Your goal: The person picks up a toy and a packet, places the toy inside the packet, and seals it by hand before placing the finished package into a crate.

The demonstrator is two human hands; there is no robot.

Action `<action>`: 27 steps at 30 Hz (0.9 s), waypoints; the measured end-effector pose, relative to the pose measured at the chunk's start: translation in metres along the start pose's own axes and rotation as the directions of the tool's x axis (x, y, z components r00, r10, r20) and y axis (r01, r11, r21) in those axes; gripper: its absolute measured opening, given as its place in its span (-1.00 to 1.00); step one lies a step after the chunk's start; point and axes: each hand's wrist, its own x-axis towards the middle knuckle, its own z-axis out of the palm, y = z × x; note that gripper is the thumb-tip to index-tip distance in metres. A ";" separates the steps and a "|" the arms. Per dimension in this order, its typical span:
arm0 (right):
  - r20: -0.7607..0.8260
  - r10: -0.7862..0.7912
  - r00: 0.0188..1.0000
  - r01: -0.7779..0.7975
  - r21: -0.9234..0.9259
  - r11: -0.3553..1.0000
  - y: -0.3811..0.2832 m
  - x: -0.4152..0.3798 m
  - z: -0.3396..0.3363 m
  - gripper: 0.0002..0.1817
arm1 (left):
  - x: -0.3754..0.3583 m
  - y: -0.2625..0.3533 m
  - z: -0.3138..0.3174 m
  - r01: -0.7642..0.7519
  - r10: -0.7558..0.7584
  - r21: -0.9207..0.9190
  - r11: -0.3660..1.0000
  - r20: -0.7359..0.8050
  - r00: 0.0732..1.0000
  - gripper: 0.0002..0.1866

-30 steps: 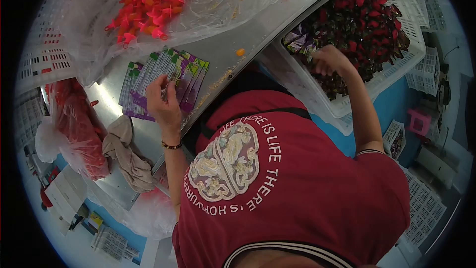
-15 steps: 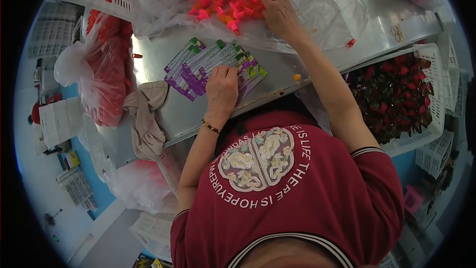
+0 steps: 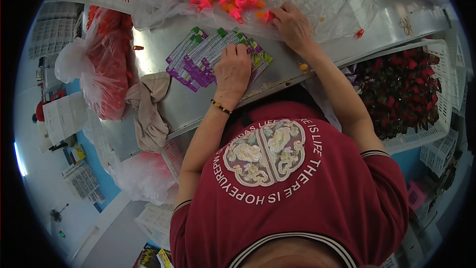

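Packets lie under the curled left hand, grip unclear; the right hand, arm stretched far, pinches a red piece.

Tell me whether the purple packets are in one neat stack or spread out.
Spread out: the purple packets fan across the metal table, overlapping, with several edges showing separately. The left hand covers some.

Single head-worn view, wide fisheye, close above wearer's shirt, facing forward-down toward metal table.
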 end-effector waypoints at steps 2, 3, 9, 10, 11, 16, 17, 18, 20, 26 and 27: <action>0.025 0.009 1.000 -0.010 0.024 1.000 -0.008 -0.012 -0.002 -0.78 | 0.002 0.001 0.006 -0.019 0.020 0.041 0.999 -0.020 1.000 -0.93; 0.048 0.011 0.999 -0.013 0.049 0.999 -0.011 -0.017 -0.004 -0.79 | 0.001 0.000 0.008 -0.021 0.022 0.039 0.999 -0.019 1.000 -0.93; 0.150 0.099 0.984 -0.163 0.512 0.843 -0.034 -0.038 0.005 -0.76 | -0.008 -0.008 0.004 0.156 -0.204 -0.332 0.930 -0.113 0.973 -0.94; 0.152 0.093 0.984 -0.160 0.515 0.842 -0.040 -0.038 0.004 -0.76 | -0.009 -0.009 0.005 0.191 -0.250 -0.406 0.894 -0.098 0.963 -0.93; 0.275 0.134 0.952 -0.267 0.535 0.801 -0.047 -0.038 0.001 -0.75 | -0.010 -0.010 0.005 0.222 -0.294 -0.478 0.850 -0.079 0.953 -0.93; 0.310 0.083 0.947 -0.251 0.554 0.794 -0.049 -0.047 0.013 -0.77 | -0.013 -0.016 0.009 0.225 -0.359 -0.607 0.762 -0.107 0.927 -0.94; 0.270 0.004 0.963 -0.151 0.527 0.837 -0.048 -0.047 0.013 -0.80 | -0.014 -0.017 0.010 0.235 -0.383 -0.646 0.727 -0.096 0.919 -0.93; 0.232 -0.076 0.970 -0.050 0.493 0.869 -0.047 -0.048 0.013 -0.82 | -0.015 -0.017 0.010 0.236 -0.383 -0.647 0.725 -0.095 0.919 -0.93; 0.221 -0.105 0.970 0.005 0.410 0.912 -0.046 -0.047 0.009 -0.84 | -0.015 -0.017 0.012 0.187 -0.382 -0.698 0.691 -0.133 0.915 -0.92; 0.202 -0.059 0.978 -0.006 0.307 0.952 -0.055 -0.047 0.007 -0.86 | -0.015 -0.015 0.008 0.205 -0.347 -0.656 0.727 -0.094 0.933 -0.93; 0.161 -0.003 0.987 -0.058 0.374 0.925 -0.058 -0.047 0.007 -0.86 | -0.015 -0.015 0.008 0.204 -0.347 -0.657 0.726 -0.094 0.933 -0.93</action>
